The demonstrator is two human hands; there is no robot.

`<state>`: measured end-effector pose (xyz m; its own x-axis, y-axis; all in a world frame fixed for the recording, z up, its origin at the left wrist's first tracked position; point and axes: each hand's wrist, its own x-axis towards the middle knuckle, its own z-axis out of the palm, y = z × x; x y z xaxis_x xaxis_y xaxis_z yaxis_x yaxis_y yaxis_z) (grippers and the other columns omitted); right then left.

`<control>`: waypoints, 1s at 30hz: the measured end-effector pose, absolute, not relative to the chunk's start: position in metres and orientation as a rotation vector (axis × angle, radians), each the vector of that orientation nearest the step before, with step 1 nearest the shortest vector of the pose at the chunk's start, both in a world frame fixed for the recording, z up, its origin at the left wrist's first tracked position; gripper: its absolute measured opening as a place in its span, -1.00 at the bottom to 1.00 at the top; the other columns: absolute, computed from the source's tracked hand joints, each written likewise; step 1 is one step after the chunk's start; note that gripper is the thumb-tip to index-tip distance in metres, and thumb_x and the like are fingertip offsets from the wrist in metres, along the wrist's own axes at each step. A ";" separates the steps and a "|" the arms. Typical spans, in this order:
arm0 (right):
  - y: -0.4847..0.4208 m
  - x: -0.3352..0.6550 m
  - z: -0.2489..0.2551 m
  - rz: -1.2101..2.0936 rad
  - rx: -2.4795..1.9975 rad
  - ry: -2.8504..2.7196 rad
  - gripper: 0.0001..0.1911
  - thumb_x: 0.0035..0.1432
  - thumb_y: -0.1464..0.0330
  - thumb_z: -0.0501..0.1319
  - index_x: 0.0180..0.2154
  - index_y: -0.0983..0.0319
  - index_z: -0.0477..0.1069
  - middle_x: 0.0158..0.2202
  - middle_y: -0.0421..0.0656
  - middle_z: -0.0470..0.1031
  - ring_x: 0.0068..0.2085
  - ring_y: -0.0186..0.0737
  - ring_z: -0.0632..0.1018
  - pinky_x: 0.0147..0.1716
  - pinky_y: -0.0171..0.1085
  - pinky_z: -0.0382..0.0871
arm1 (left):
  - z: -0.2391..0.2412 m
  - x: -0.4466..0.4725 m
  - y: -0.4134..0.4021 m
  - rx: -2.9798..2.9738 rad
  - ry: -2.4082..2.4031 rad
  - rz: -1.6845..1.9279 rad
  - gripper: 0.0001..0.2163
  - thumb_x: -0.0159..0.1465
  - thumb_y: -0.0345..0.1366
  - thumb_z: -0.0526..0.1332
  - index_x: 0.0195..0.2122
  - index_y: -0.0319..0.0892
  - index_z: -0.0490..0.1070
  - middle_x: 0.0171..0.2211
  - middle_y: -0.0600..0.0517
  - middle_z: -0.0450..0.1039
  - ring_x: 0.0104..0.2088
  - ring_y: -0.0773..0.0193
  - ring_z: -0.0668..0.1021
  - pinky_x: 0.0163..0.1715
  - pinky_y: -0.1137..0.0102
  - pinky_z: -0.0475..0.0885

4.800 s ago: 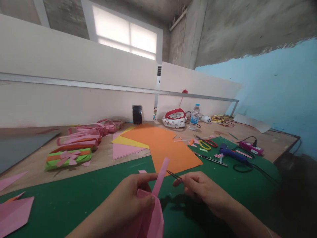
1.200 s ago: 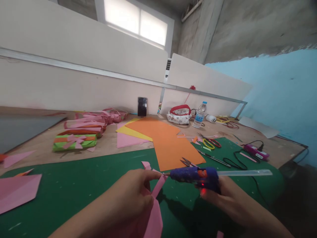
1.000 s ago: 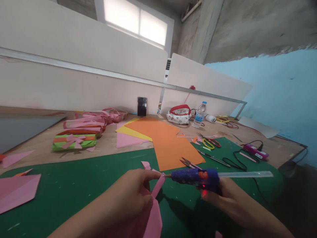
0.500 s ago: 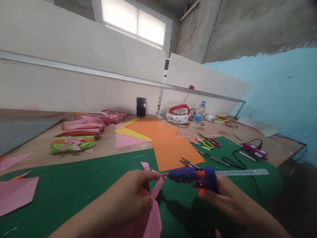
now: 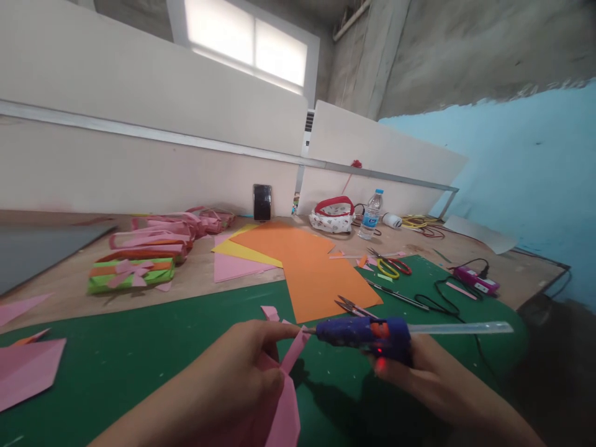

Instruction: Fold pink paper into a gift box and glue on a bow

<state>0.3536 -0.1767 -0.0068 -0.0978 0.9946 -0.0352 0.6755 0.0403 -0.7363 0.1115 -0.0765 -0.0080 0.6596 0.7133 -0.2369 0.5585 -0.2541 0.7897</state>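
The left hand (image 5: 242, 372) sits low in the view at about 7 o'clock, its fingers curled closed around a folded pink paper piece (image 5: 284, 410); thumb and forefinger pinch the base of a narrow pink strip (image 5: 298, 347) that rises from the fold toward 1 o'clock. The right hand (image 5: 419, 379), at roughly 4 o'clock, is clenched around the grip of a blue glue gun (image 5: 367, 332), which lies level with its nozzle pointing to 9 o'clock and its tip touching the upper end of the pink strip, right beside the left forefinger. A clear glue stick (image 5: 460, 328) juts out of the gun's back toward 3 o'clock, and a small red light glows under the gun's body just above the right fingers. Both hands are over a green cutting mat (image 5: 139, 360) that covers the near part of the wooden table. Just past the gun, toward 12 o'clock, small snips (image 5: 349, 305) lie at the edge of an orange sheet (image 5: 316, 273), which overlaps a yellow sheet (image 5: 242, 251) and a pink sheet (image 5: 233, 267) further toward 11 o'clock. Yellow-and-red scissors (image 5: 391, 267) lie on the mat at about 1 o'clock, with a pink power strip (image 5: 475, 280) beyond them at 2 o'clock. At 10 o'clock a green and orange paper box with a pink bow (image 5: 130, 275) stands on the wood, with more pink paper pieces behind it. A water bottle (image 5: 370, 215) and a phone (image 5: 261, 202) stand near the back partition.
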 end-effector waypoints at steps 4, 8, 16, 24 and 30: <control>-0.179 0.358 -0.011 0.722 -1.723 -1.855 -0.69 0.15 0.13 0.14 -0.21 0.18 0.47 -0.30 -0.16 0.51 -0.30 -0.12 0.48 -0.34 -0.24 0.40 | -0.005 0.110 -0.077 1.933 0.976 0.214 -0.42 -0.06 -0.47 0.01 0.01 -0.02 0.42 -0.51 0.14 0.40 -0.45 0.31 0.44 -0.43 0.46 0.27; -0.175 0.410 -0.019 0.337 -1.993 -1.743 -0.63 0.15 0.06 0.08 -0.32 0.21 0.45 -0.41 -0.14 0.50 -0.39 -0.08 0.49 -0.44 -0.23 0.38 | -0.003 0.111 -0.077 1.922 1.041 0.213 -0.41 -0.06 -0.47 0.02 0.04 -0.05 0.39 -0.53 0.15 0.40 -0.47 0.31 0.45 -0.45 0.46 0.28; -0.119 0.534 -0.027 -0.474 -2.137 -1.679 -0.71 0.01 0.39 0.08 -0.25 0.37 0.46 -0.28 0.17 0.47 -0.17 0.19 0.47 -0.17 0.08 0.32 | 0.001 0.116 -0.077 1.909 1.111 0.428 -0.54 0.01 -0.33 0.07 -0.01 -0.13 0.38 -0.41 0.11 0.42 -0.38 0.23 0.48 -0.33 0.36 0.32; -0.116 0.377 -0.005 0.254 -1.562 -1.799 -0.77 0.18 0.28 0.09 -0.29 0.21 0.49 -0.26 -0.09 0.53 -0.27 -0.20 0.53 -0.30 -0.27 0.40 | -0.001 0.119 -0.075 1.860 1.191 0.695 -0.80 0.07 -0.17 0.13 -0.32 -0.12 0.36 -0.34 0.06 0.50 -0.24 0.10 0.51 -0.23 0.29 0.28; -0.098 0.280 -0.006 0.983 -1.378 -1.457 -0.84 -0.05 0.36 0.30 -0.38 0.26 0.39 -0.44 -0.20 0.45 -0.40 -0.32 0.45 -0.44 -0.35 0.33 | -0.004 0.117 -0.073 1.885 1.110 0.712 -0.86 0.07 -0.23 0.12 -0.37 -0.13 0.37 -0.42 0.07 0.50 -0.33 0.14 0.52 -0.30 0.31 0.31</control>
